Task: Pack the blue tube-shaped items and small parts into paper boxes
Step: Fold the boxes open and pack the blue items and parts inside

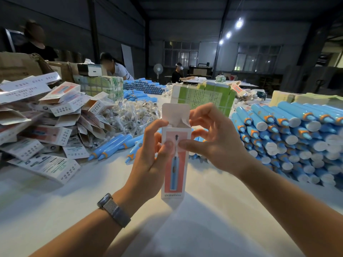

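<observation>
I hold a narrow white and pink paper box [174,175] upright above the white table [55,201], its top flap open and standing up. My left hand [150,160] grips the box's left side, thumb pressed on the front. My right hand [213,140] pinches the right side near the top, fingers spread at the side flaps. A large stack of blue tubes [289,138] with orange collars lies on the right. A few loose blue tubes [111,145] lie left of the box. A heap of small parts in clear bags [130,115] sits behind them.
A pile of flat and folded paper boxes [40,123] fills the left. Green cartons [202,97] stand behind my hands, more blue tubes [143,86] farther back. Brown cardboard boxes [18,65] and other people working are at the back.
</observation>
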### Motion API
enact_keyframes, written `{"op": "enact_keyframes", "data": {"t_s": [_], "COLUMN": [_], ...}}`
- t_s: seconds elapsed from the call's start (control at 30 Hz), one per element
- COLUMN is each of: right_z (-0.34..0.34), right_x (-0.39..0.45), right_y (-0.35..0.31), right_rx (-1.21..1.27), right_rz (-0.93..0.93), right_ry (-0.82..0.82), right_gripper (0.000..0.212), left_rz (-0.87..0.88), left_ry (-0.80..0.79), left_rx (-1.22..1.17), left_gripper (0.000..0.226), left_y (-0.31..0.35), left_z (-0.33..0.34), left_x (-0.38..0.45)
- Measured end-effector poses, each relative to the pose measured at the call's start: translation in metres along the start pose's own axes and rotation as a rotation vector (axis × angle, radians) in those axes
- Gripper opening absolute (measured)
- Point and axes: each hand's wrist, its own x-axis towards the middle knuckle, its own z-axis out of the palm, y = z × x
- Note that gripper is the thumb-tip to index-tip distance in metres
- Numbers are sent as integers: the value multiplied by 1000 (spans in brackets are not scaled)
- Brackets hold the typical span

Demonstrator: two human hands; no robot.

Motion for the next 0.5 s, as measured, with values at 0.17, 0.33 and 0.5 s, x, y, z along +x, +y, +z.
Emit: {"op": "enact_keyframes", "data": {"t_s": [0.17,0.33,0.5], "right_z": [-6,-6,-5], "right_x": [1,2,-1], "right_y": [-1,-6,-5], "right_rx": [-3,-22,-51], "right_rz": [24,42,40], "right_ry": [-34,-82,-72], "right_gripper": [77,44,31], "left_rz": [53,43,12], "left_ry": [-20,-50,-43], "left_rx": [30,31,15], "left_gripper": [31,29,29], "left_y": [1,3,5], "left_z": [1,1,1], "left_x": [-1,-1,-1]}}
